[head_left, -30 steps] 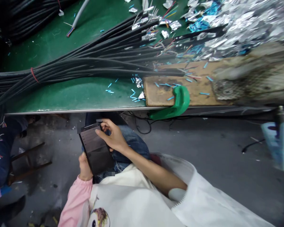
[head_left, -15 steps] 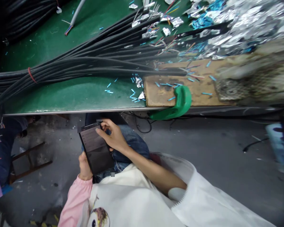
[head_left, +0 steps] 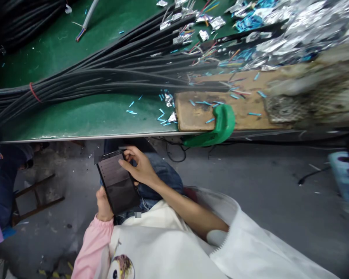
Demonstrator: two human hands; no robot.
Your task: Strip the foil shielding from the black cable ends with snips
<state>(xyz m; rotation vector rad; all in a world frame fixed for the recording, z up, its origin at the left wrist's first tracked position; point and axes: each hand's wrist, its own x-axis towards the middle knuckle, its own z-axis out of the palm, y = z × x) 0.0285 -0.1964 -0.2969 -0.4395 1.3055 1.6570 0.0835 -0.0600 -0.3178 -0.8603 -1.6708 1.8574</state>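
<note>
A dark smartphone [head_left: 122, 190] is held low over my lap, its dim screen facing up with faint lines of text on the upper half. Wrapped around its lower left side is my left hand [head_left: 104, 205], in a pink cuff; most of its fingers are hidden behind the phone. At the upper right edge, my right hand [head_left: 139, 168] grips the phone with curled fingers, and its thumb lies over the screen. Above both hands runs the front edge of the green table [head_left: 84, 120], where a bundle of black cables [head_left: 104, 77] lies with stripped, coloured wire ends.
A green clamp-like piece [head_left: 225, 124] sits on a wooden board [head_left: 197, 114] at the table edge. Foil scraps [head_left: 314, 31] pile up at the upper right, and blue bits are scattered about. A wooden stool [head_left: 36, 193] and another person's leg [head_left: 2, 182] are at left.
The view has shifted slightly, so things on the table appear a little further left. Both hands keep the same hold on the phone.
</note>
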